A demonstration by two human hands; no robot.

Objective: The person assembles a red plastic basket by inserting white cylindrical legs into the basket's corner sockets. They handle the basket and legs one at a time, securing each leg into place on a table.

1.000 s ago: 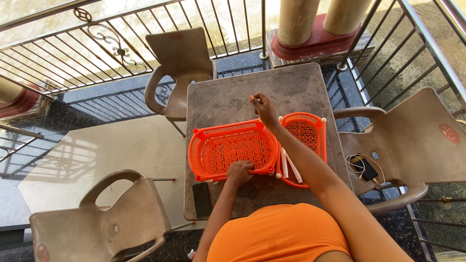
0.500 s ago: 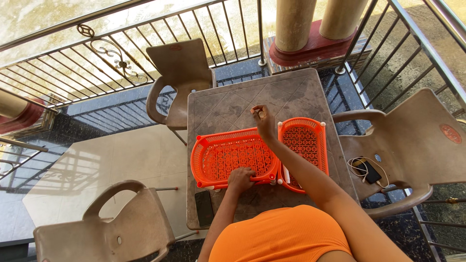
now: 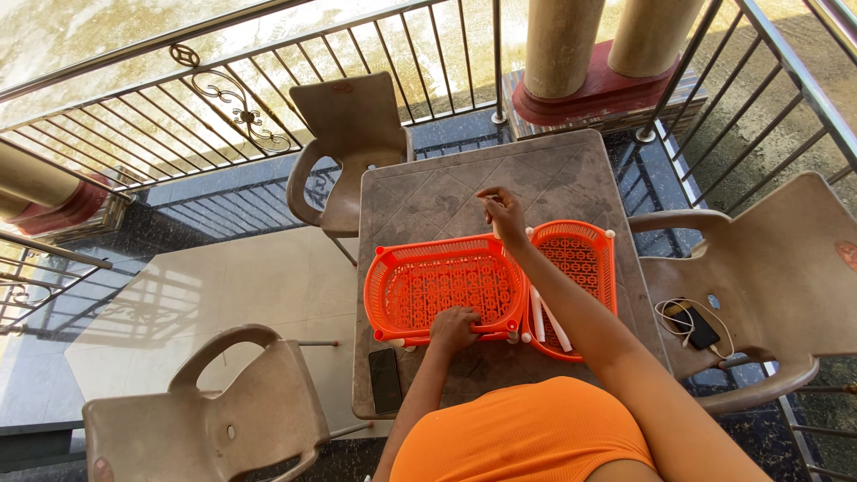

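Observation:
Two orange plastic lattice baskets lie on a grey square table (image 3: 428,196). My left hand (image 3: 455,328) grips the near rim of the left basket (image 3: 442,287). My right hand (image 3: 505,214) is raised above the far corner of that basket, its fingers pinched on a small white piece. The right basket (image 3: 580,268) lies partly under my right forearm and holds a few white tubes (image 3: 544,317). White pegs stick up at its corners.
A black phone (image 3: 386,379) lies at the table's near left corner. Plastic chairs stand at the far side (image 3: 350,143), near left (image 3: 210,419) and right (image 3: 777,277); the right one carries a phone with a cable (image 3: 694,326). A metal railing (image 3: 268,80) encloses the balcony.
My right hand has come down slightly toward the far corner of the left basket, still pinching the white piece. My left hand stays on the near rim.

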